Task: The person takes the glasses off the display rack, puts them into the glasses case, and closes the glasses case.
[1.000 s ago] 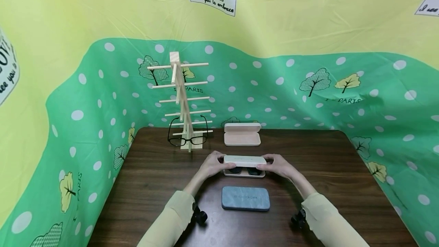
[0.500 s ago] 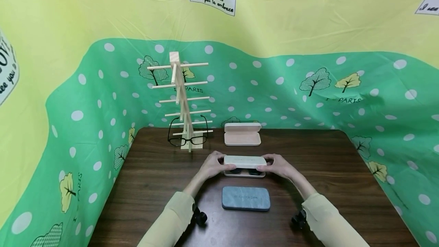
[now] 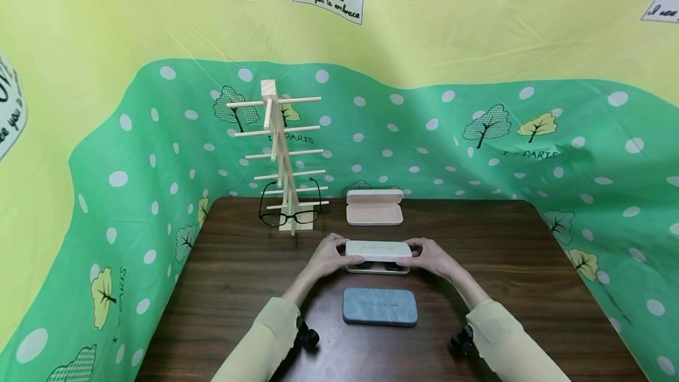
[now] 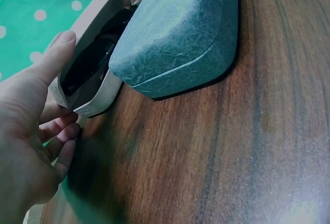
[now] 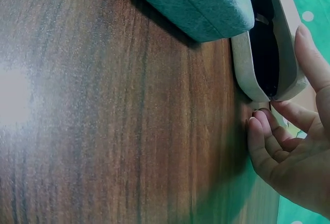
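A white glasses case lies partly open at mid-table, its lid tilted over dark sunglasses. My left hand holds the lid's left end, thumb on the front edge and fingers behind. At the opposite end my right hand grips the lid in the same way. In the right wrist view, dark lenses show between lid and base. Nearer to me, a closed blue-grey glasses case lies flat, touched by neither hand.
Behind the hands stands another open case with a pale pink lining. To its left is a wooden peg rack with black-framed eyeglasses on a low peg. A patterned cloth hangs behind the brown table.
The white case's lid has come down slightly, covering a little more of the sunglasses. Both hands keep their hold on it, and the other things have stayed in place.
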Available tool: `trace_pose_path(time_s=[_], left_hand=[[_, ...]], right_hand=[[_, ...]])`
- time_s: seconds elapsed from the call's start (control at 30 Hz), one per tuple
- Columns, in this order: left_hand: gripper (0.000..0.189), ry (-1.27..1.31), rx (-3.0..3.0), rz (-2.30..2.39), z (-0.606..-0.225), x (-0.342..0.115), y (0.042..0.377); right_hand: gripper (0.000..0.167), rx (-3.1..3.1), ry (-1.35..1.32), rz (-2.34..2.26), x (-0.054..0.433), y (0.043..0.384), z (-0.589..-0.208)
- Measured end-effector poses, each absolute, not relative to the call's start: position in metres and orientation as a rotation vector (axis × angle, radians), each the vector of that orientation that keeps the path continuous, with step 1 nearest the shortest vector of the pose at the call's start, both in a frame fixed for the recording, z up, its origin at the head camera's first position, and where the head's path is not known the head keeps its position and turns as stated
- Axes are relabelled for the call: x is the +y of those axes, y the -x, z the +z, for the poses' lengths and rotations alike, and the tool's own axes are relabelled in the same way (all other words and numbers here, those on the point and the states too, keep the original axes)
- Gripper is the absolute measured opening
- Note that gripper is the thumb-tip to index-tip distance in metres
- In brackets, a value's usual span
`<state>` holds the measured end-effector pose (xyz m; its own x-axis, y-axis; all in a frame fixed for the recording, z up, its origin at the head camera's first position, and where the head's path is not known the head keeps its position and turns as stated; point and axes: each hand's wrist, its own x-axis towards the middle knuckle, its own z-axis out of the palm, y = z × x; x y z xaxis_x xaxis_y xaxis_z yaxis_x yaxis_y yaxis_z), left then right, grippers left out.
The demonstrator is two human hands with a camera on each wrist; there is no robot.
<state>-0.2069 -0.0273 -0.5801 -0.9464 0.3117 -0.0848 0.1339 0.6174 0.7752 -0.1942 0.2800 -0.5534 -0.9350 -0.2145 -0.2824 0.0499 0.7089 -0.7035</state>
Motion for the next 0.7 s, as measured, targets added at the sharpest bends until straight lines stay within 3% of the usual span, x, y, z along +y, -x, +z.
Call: trace_pose_path(time_s=[0.5,0.7], left_hand=[[0.093,-0.410,2.727,1.089,-0.581,-0.026,0.200],[0.090,-0.571,2.868,0.906,-0.585,-0.026,0.197]], right_hand=[[0.083,2.724,0.193,-1.009,0.279,0.188,-0.562],[0.083,2.803,0.239,-0.993,0.277,0.183,-0.568]])
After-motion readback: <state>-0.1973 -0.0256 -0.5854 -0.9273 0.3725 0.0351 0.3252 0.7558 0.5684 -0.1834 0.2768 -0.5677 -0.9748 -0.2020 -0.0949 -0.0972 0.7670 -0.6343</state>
